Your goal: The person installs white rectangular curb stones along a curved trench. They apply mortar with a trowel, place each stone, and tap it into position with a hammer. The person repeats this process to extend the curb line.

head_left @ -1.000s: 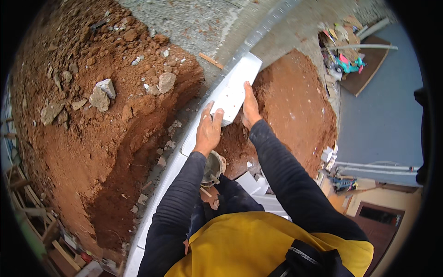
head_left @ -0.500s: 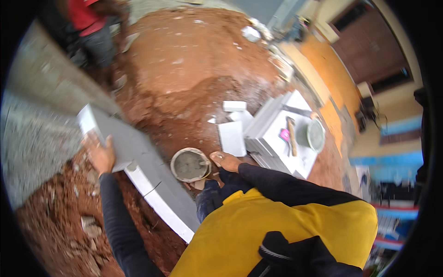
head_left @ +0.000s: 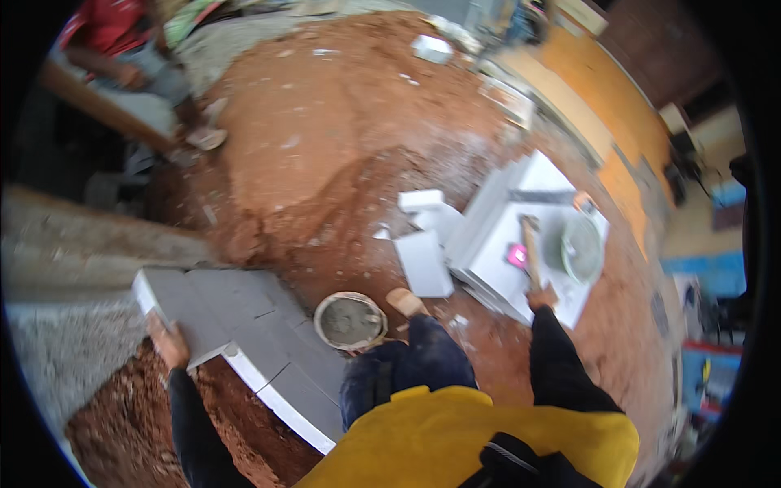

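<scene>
My left hand (head_left: 168,342) rests with extended fingers against the end of a low wall of grey-white lightweight blocks (head_left: 228,301). On the right, my right hand (head_left: 542,298) has its fingers around the lower end of a wooden-handled hammer (head_left: 531,252), slightly blurred. That hammer lies on a stack of white blocks (head_left: 498,268). Beside it sit a small pink device (head_left: 517,255), a grey-green bucket (head_left: 579,248) and a handsaw (head_left: 541,196) with a dark blade. A bucket of wet grey mortar (head_left: 350,321) stands between the wall and my feet.
Loose white blocks (head_left: 425,262) lie left of the stack. Behind them rises a reddish earth mound (head_left: 293,122). A person in a red shirt (head_left: 122,49) sits at the far left. Rough concrete (head_left: 65,350) borders the wall's left end, above a dirt trench (head_left: 122,415).
My right hand has moved from beside the mortar bucket to the hammer handle on the stack. My left hand stays at the wall's end. The view has turned.
</scene>
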The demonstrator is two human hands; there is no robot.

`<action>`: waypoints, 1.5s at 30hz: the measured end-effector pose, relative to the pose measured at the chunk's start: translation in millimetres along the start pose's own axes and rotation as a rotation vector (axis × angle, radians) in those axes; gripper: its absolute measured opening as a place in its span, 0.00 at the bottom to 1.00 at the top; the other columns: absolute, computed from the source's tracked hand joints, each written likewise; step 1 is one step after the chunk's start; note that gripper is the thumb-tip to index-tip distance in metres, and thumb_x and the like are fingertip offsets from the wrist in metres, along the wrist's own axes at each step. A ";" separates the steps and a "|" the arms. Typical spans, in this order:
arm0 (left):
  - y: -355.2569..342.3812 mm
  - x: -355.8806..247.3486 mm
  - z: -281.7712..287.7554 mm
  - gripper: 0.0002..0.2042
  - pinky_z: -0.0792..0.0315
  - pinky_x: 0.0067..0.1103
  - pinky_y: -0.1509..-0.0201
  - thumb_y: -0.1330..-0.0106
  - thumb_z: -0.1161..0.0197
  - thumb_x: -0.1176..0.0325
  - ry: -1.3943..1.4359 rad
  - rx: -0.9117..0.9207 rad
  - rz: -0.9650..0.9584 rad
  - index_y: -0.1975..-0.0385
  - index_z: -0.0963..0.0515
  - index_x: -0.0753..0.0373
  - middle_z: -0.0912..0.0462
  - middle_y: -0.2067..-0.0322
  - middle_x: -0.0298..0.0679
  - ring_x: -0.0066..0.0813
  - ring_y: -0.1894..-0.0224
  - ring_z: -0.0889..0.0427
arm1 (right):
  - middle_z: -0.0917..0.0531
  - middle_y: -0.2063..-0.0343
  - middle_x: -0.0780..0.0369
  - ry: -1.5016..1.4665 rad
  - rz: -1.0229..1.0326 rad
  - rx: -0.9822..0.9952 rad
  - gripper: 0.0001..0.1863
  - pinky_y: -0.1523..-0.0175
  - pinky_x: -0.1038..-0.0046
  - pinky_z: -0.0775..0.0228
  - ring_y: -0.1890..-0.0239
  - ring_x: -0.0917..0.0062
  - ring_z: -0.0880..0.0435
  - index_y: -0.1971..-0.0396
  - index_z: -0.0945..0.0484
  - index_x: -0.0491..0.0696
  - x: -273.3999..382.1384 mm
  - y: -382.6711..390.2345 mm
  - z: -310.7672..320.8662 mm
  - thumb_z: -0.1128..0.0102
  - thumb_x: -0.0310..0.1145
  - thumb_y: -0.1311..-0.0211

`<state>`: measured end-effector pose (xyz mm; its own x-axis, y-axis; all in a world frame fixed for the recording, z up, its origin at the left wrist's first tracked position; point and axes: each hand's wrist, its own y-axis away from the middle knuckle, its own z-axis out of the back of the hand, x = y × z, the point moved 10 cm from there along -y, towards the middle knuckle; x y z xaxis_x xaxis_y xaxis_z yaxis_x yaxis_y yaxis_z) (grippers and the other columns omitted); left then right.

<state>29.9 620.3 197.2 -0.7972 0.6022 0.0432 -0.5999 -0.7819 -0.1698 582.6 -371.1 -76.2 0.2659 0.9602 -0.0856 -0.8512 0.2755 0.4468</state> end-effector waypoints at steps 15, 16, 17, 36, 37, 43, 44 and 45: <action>14.8 -36.9 31.3 0.38 0.56 0.54 0.16 0.22 0.45 0.53 0.120 0.086 0.336 0.16 0.50 0.54 0.53 0.16 0.46 0.57 0.15 0.56 | 0.21 0.81 0.55 -0.524 0.536 -0.470 0.31 0.81 0.64 0.30 0.84 0.67 0.19 0.69 0.24 0.38 86.4 25.8 107.3 0.33 0.56 0.30; 14.3 -37.3 31.5 0.38 0.52 0.53 0.16 0.22 0.44 0.54 0.077 0.078 0.337 0.16 0.50 0.54 0.55 0.15 0.46 0.57 0.15 0.57 | 0.21 0.78 0.56 -0.516 0.792 -0.702 0.26 0.80 0.64 0.31 0.83 0.68 0.19 0.65 0.25 0.38 119.5 93.1 134.8 0.32 0.50 0.30; 16.3 -35.0 26.0 0.38 0.52 0.53 0.16 0.22 0.44 0.54 0.074 0.131 0.375 0.16 0.51 0.53 0.55 0.15 0.45 0.56 0.15 0.57 | 0.22 0.75 0.58 -0.750 0.721 -0.317 0.21 0.76 0.64 0.28 0.79 0.68 0.19 0.59 0.26 0.39 150.3 114.2 122.0 0.32 0.43 0.31; 18.5 -37.9 39.8 0.36 0.40 0.50 0.21 0.22 0.48 0.55 0.173 0.084 0.411 0.16 0.47 0.53 0.54 0.15 0.41 0.50 0.15 0.53 | 0.13 0.61 0.40 -0.065 1.873 0.317 0.30 0.49 0.45 0.24 0.54 0.39 0.14 0.35 0.29 0.48 760.2 693.2 134.6 0.44 0.56 0.23; 18.5 -37.9 40.3 0.36 0.40 0.50 0.21 0.23 0.48 0.55 0.178 0.093 0.416 0.16 0.47 0.53 0.53 0.15 0.41 0.51 0.15 0.52 | 0.13 0.61 0.40 -0.040 1.891 0.312 0.31 0.48 0.44 0.24 0.54 0.38 0.14 0.36 0.29 0.47 767.2 697.3 130.1 0.45 0.57 0.23; 17.5 -39.1 45.5 0.36 0.38 0.51 0.23 0.23 0.47 0.56 0.170 0.090 0.407 0.16 0.46 0.52 0.52 0.15 0.41 0.51 0.15 0.51 | 0.13 0.60 0.42 0.134 1.853 0.285 0.29 0.48 0.46 0.24 0.54 0.41 0.14 0.38 0.28 0.47 776.0 693.8 100.1 0.44 0.56 0.23; 17.4 -38.6 45.1 0.35 0.37 0.50 0.23 0.22 0.48 0.56 0.155 0.103 0.412 0.16 0.47 0.52 0.53 0.15 0.40 0.50 0.15 0.51 | 0.13 0.59 0.42 0.145 1.842 0.279 0.29 0.48 0.47 0.24 0.53 0.43 0.13 0.37 0.27 0.48 776.3 693.8 98.9 0.44 0.56 0.22; 17.3 -38.6 44.8 0.35 0.36 0.48 0.24 0.22 0.49 0.56 0.139 0.118 0.413 0.16 0.47 0.52 0.54 0.15 0.39 0.49 0.15 0.52 | 0.13 0.59 0.43 0.154 1.826 0.287 0.29 0.48 0.47 0.24 0.53 0.43 0.13 0.38 0.27 0.47 776.0 693.8 98.0 0.44 0.57 0.23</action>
<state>47.2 576.3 236.7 -0.9594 0.2454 -0.1388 -0.2435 -0.9694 -0.0313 242.8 560.6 254.5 -0.8325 0.0201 0.5537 0.0989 -0.9779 0.1842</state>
